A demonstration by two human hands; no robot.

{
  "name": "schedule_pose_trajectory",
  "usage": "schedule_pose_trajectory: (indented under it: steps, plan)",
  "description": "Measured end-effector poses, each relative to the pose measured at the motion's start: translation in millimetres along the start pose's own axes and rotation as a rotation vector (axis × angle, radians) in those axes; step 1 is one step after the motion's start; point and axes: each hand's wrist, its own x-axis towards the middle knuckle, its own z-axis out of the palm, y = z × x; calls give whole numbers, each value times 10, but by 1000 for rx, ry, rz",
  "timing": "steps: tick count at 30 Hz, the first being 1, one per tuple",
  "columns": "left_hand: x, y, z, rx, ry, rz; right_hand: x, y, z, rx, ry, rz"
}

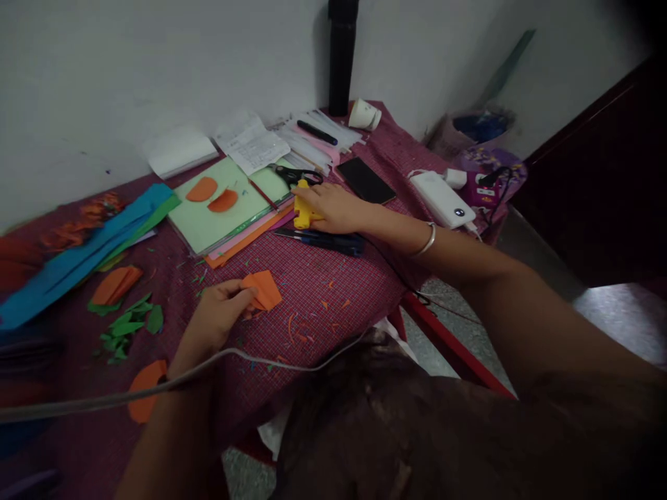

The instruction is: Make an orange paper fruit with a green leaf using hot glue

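My left hand (221, 314) pinches a folded orange paper piece (265, 289) that rests on the red checked tablecloth (333, 278). My right hand (333, 207) reaches across the table and lies over a yellow tool (301, 208), fingers curled on it. Black-handled scissors (294, 175) lie just beyond that hand. A dark blue tool (328, 240) lies just in front of it. Two orange cut shapes (213, 195) sit on a pale green sheet (219, 208) atop a stack of coloured paper.
Blue and green paper strips (88, 250), orange pieces (115, 285) and green leaf cuttings (128, 326) lie at the left. A phone (365, 180), white power bank (442, 198), papers with a pen (317, 132), tipped cup (363, 114) and black bottle (342, 55) stand further back. A grey cable (208, 361) crosses the near edge.
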Motion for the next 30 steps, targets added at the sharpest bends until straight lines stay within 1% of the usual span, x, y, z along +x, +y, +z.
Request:
schedule_pose_trajectory:
  steps: [2,4,6,7,8,9,11,13,14,16,19,23,26,30]
  plan:
    - [-6,24,11,-36,16,-27,54,-14,22,-19,-22,45]
    - [-11,39,21,-55,26,-41,37,-154,-23,-1,11,78]
    - [-15,47,28,-57,39,-44,-20,-407,-81,81,96,83]
    - [-18,51,30,-59,46,-43,-52,-560,-98,170,131,64]
    - [-22,55,31,-62,51,-41,-81,-718,-101,285,123,34]
    - [-27,60,32,-66,54,-39,-104,-872,-88,417,43,-19]
    - [-36,69,34,-72,56,-33,-127,-1130,-27,625,-174,-102]
    - [-41,70,39,-79,59,-23,-126,-1290,52,702,-289,-84]
    - [-42,67,43,-82,57,-21,-120,-1332,87,717,-307,-59]
    - [-43,58,54,-93,52,-20,-108,-1359,133,725,-294,-16]
    - [-48,53,69,-92,41,-20,-100,-1333,150,694,-270,-3]
    - [-60,54,72,-81,35,-2,-111,-1303,145,673,-260,-30]
    - [-63,38,68,-96,42,-22,-121,-1291,156,689,-235,-58]
    - [-72,36,69,-117,53,-31,-125,-1260,212,756,-193,-132]
